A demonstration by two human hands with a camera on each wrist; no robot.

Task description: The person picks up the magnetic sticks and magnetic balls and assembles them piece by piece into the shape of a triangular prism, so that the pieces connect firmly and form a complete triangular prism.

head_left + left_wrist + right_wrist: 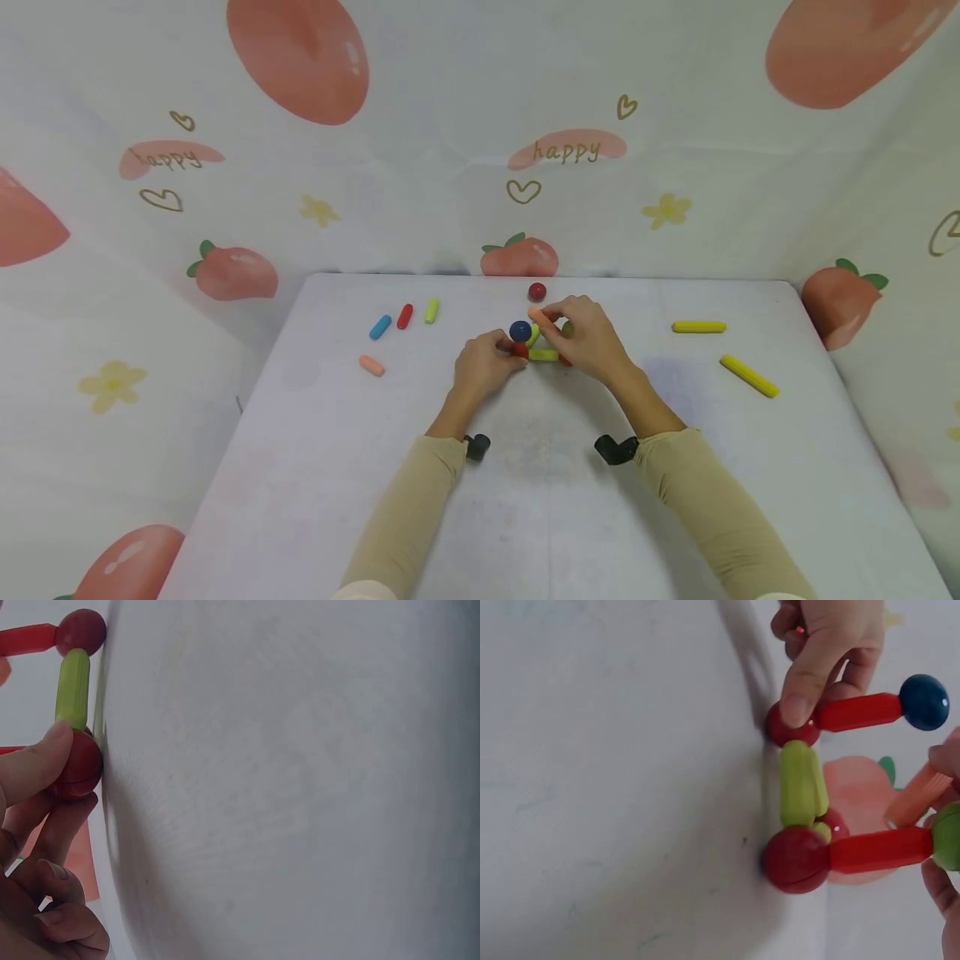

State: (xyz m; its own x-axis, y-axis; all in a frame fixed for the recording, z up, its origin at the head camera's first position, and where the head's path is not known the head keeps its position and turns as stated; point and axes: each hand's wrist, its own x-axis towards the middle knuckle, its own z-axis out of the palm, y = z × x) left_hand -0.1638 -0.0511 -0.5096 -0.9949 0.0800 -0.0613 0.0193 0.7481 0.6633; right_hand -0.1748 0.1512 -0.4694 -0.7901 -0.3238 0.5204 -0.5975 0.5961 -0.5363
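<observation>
A small frame of balls and rods stands on the table. My left hand (483, 365) pinches a red ball (82, 771) at its base. From that ball a yellow-green rod (796, 784) runs to another red ball (796, 860). Two upright red rods (859, 712) carry a blue ball (521, 332) on the left and a green ball (948, 836) on the right. With thumb and fingertips my right hand (588, 337) holds a peach rod (540, 318), tilted above the frame, close to the green ball. Part of the green ball is cut off in the right wrist view.
Behind the frame sits a loose red ball (537, 292). Off to the left lie a blue rod (380, 327), a red rod (405, 316), a yellow-green rod (432, 311) and a peach rod (371, 365). Two longer yellow rods (699, 327) lie right. A patterned cloth (420, 167) hangs behind.
</observation>
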